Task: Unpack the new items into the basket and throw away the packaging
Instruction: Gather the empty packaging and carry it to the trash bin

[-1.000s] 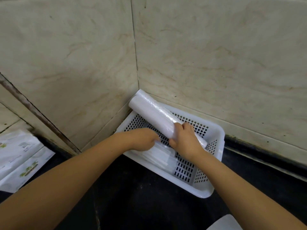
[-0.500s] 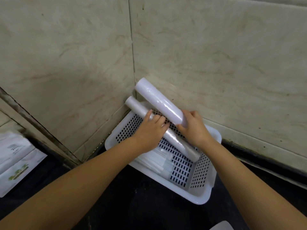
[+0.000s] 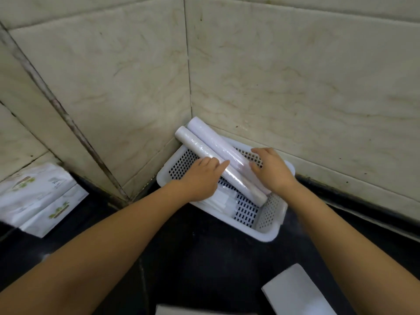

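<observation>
**Two rolls laid together in the corner basket**

The worktop (image 3: pixel 193 258) is black and glossy, and it meets two beige marble-pattern walls (image 3: pixel 295 92) that form a corner. At the far left lie white printed packages (image 3: pixel 38 198). The white perforated basket (image 3: pixel 268 233) stands pushed into the corner, with flat white packets (image 3: pixel 223 202) on its bottom. Near the bottom edge a white flat piece (image 3: pixel 295 292) lies on the worktop.

The left hand (image 3: pixel 200 178) rests with fingers stretched against the nearer roll (image 3: pixel 218 162), not closed around it. The farther roll (image 3: pixel 218 142) lies just beside the first one, touching it; both lean on the basket's far corner and slope down inside. The right hand (image 3: pixel 272 171) is open, its fingers spread over the rolls' right side, and I cannot tell if it presses them.

Half a second ago the right hand held the farther roll lifted above the other; now it lies down beside it. The basket also looks lower and more right in view.
</observation>
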Demonstrator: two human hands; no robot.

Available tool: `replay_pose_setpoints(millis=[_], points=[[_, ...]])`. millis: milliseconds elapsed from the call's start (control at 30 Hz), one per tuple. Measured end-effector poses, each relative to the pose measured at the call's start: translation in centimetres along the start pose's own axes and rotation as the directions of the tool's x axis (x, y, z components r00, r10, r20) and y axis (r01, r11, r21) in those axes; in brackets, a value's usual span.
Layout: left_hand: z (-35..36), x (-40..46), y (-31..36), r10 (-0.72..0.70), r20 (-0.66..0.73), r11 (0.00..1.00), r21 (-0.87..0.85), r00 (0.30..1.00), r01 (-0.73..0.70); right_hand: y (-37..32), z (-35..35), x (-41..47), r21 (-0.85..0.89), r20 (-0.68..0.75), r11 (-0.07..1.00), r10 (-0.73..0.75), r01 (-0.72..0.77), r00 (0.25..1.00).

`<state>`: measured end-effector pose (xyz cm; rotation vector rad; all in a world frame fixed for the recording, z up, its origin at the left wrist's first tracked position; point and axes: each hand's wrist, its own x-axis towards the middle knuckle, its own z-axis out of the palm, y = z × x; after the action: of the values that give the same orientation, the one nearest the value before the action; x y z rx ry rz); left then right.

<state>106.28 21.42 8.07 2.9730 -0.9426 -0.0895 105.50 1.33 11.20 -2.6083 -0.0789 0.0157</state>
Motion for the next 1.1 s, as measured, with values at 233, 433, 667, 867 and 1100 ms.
replay_pose_setpoints(millis=[233,433,667,867,1100], points=[[-3.1,-7.5,7.0,0.068,-0.013,0.937,-0.342,0.998,-0.068,2.7,-4.3,-10.8,0.082,0.103,0.995,0.050,-0.059,0.993],[-1.6,-15.4,11.1,0.056,0.157,0.925,-0.380,0.986,0.008,8.0,-2.1,-19.2,-0.164,0.491,0.967,0.253,-0.197,0.833],[2.5,-21.3,12.9,0.042,0.460,0.955,-0.279,0.887,0.099,11.5,0.2,-27.0,-0.285,0.466,0.859,0.512,-0.426,0.722],[5.4,-25.9,14.2,-0.033,0.249,0.989,-0.128,0.968,0.067,9.0,0.9,-32.5,-0.054,0.458,0.799,0.553,-0.599,0.696],[1.7,-26.7,16.1,-0.099,0.287,0.900,-0.382,0.953,0.209,7.4,-3.6,-40.6,0.376,0.231,0.728,0.525,-0.573,0.819]])
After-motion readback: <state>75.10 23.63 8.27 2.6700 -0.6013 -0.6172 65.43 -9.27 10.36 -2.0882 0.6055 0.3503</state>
